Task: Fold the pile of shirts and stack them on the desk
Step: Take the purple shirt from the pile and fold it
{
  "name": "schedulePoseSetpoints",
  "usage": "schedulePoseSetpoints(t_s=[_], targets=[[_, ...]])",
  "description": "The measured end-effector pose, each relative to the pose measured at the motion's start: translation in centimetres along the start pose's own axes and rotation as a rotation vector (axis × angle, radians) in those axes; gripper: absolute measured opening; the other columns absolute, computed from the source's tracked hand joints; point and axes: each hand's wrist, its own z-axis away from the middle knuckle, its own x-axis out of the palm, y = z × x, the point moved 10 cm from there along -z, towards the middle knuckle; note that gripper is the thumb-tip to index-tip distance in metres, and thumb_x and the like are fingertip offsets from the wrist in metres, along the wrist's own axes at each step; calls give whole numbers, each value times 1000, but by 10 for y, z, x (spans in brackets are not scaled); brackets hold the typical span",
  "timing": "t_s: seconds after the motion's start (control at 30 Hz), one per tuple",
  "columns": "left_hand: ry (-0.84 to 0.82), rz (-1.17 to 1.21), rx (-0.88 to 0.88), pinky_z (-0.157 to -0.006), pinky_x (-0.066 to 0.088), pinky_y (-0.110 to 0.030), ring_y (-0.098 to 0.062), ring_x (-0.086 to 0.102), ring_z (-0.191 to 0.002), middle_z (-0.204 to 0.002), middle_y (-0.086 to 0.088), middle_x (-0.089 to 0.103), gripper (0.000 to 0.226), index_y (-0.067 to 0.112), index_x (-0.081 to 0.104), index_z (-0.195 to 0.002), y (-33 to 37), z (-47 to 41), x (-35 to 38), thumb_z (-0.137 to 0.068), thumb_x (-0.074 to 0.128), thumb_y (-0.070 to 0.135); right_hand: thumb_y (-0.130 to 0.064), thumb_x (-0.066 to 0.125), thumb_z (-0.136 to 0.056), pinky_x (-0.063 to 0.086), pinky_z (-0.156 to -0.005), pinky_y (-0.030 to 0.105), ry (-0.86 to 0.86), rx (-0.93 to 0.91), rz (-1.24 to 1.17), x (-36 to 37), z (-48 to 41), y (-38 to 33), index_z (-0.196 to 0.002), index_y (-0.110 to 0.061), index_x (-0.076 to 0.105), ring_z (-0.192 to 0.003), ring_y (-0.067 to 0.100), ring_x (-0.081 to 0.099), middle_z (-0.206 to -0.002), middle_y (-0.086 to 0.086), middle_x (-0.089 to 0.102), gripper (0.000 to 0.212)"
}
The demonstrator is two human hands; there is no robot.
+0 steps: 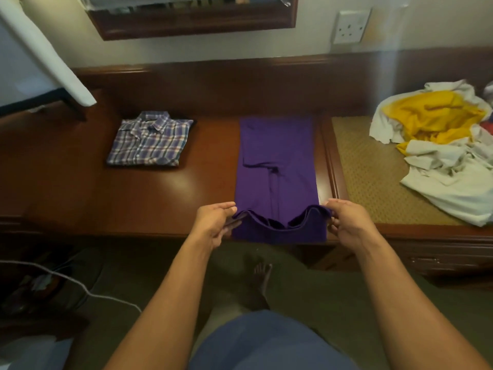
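Wooden desk [165, 193]: plaid shirt [149, 140] folded at left. Left hand [213, 222] and right hand [346, 222] pinch near edge of half-folded purple shirt [277, 161]. Unfolded pile [440, 145] waits right.

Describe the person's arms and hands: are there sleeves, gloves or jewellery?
The left arm and right arm are bare along all their visible length; no sleeves show. The left hand and right hand wear no gloves. No watch, bracelet or ring is visible.
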Motion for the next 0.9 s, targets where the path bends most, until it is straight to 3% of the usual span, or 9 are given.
schedulePoseSetpoints(t_s=[0.1, 0.23, 0.4, 0.47, 0.53, 0.6, 0.67, 0.77, 0.9], targets=[[-39, 12, -4, -70, 62, -33, -21, 74, -70, -84, -16, 72, 15, -1, 63, -104, 32, -49, 22, -96, 54, -11, -10, 63, -93, 35, -51, 24, 39, 20, -45, 17, -47, -32, -82, -15, 62, -48, 9, 49, -64, -2, 58, 12], [-74, -45, -27, -94, 53, -39, -25, 70, -92, -98, -17, 69, 23, 0, 60, -117, 59, -125, 52, -98, 50, -9, -19, 53, -100, 29, -42, 20, -24, 110, -39, 48, -117, -56, -95, -20, 59, -43, 6, 54, -69, -2, 70, 8], [-6, -482, 46, -79, 52, -31, -15, 63, -86, -105, -10, 69, 32, 6, 62, -128, 61, -200, 54, -97, 61, 2, -16, 46, -103, 29, -44, 21, 55, 137, 171, 56, -179, -55, -114, -20, 54, -43, 7, 54, -88, 1, 67, 14], [14, -623, 147, -90, 52, -32, -17, 63, -96, -117, -14, 69, 36, 3, 64, -127, 63, -218, 54, -91, 69, 1, -11, 58, -98, 35, -38, 20, 169, 29, 318, 45, -194, -62, -116, -16, 61, -46, 10, 53, -80, 2, 65, 20], [12, -749, 221, -97, 53, -35, -19, 65, -101, -117, -14, 70, 41, 6, 66, -124, 61, -229, 56, -85, 79, 8, -13, 71, -91, 53, -61, 28, 245, -87, 551, 40, -202, -69, -116, -15, 68, -66, 19, 61, -82, 5, 67, 25], [22, -864, 286, -92, 55, -36, -18, 66, -95, -108, -7, 68, 41, 15, 69, -119, 58, -240, 58, -81, 85, 21, -16, 76, -88, 47, -86, 28, 225, -142, 758, 45, -207, -67, -121, -13, 70, -92, 25, 65, -95, 9, 69, 33], [25, -953, 358, -81, 53, -29, -16, 64, -85, -96, -2, 64, 31, 22, 69, -107, 62, -239, 66, -80, 85, 26, -15, 78, -87, 41, -87, 23, 185, -180, 851, 50, -212, -60, -125, -11, 69, -100, 26, 65, -102, 10, 65, 39], [98, -921, 390, -71, 52, -31, -21, 65, -75, -77, 0, 65, 13, 22, 66, -88, 67, -238, 64, -86, 78, 20, -13, 77, -86, 41, -85, 24, 218, -254, 913, 48, -214, -62, -122, -17, 72, -92, 23, 62, -96, 2, 58, 37], [133, -879, 460, -79, 55, -35, -22, 66, -80, -85, 1, 65, 16, 20, 66, -99, 70, -228, 56, -88, 77, 17, -8, 79, -83, 40, -87, 21, 184, -318, 898, 46, -203, -63, -127, -22, 70, -90, 18, 58, -97, -1, 59, 47]])
